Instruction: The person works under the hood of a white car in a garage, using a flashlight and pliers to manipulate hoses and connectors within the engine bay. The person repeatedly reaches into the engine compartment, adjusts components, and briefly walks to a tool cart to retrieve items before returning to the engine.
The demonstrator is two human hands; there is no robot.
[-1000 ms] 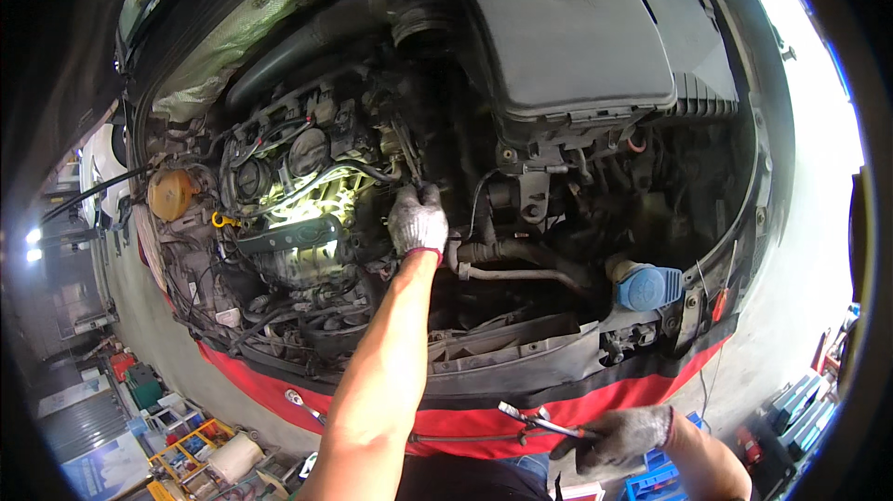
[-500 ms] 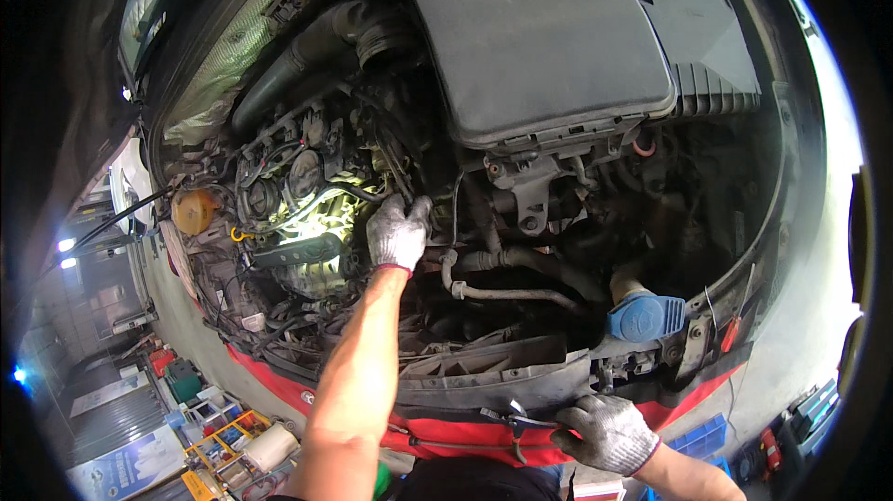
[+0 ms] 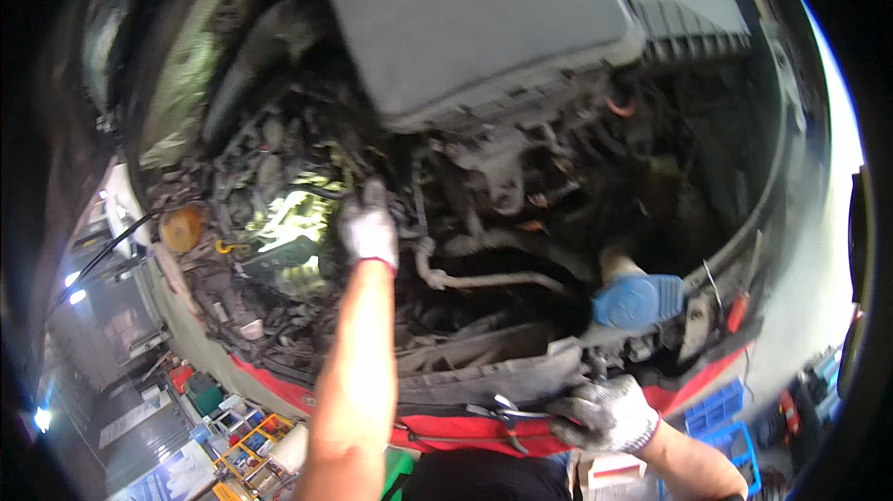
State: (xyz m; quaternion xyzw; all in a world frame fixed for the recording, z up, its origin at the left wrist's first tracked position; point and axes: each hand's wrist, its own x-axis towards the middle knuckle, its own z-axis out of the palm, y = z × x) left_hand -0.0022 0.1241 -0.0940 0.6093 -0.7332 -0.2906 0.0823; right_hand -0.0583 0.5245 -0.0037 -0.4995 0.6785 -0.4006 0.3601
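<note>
My left hand (image 3: 369, 229) is stretched out into the middle of the engine bay (image 3: 307, 250), gloved, with the arm running up from the lower edge of the frame. It sits at the edge of the lit patch, where the work light falls on the engine, so I can see what I am feeling for. The fingers curl down among the hoses and wiring there; the frame is smeared, so I cannot tell whether they are clenched on a part or only pressing against it.

My right hand (image 3: 606, 415), also gloved, is low in the frame at the front edge of the car. Its fingers are closed around the handles of a pair of pliers (image 3: 507, 414), whose nose points left along the red cover (image 3: 446, 431) draped over the bumper. I judge the tool is held back there so that it is ready while the other hand finds its place.

Just below and right of my left hand a pale ribbed hose (image 3: 484, 280) runs toward the right. Farther right a blue cap (image 3: 639, 299) stands on its reservoir, apart from both hands. An orange cap (image 3: 180, 227) sits at the left of the bay, and the big grey air box (image 3: 484, 17) fills the top of the frame. Parts bins (image 3: 246, 440) lie on the floor at lower left.
</note>
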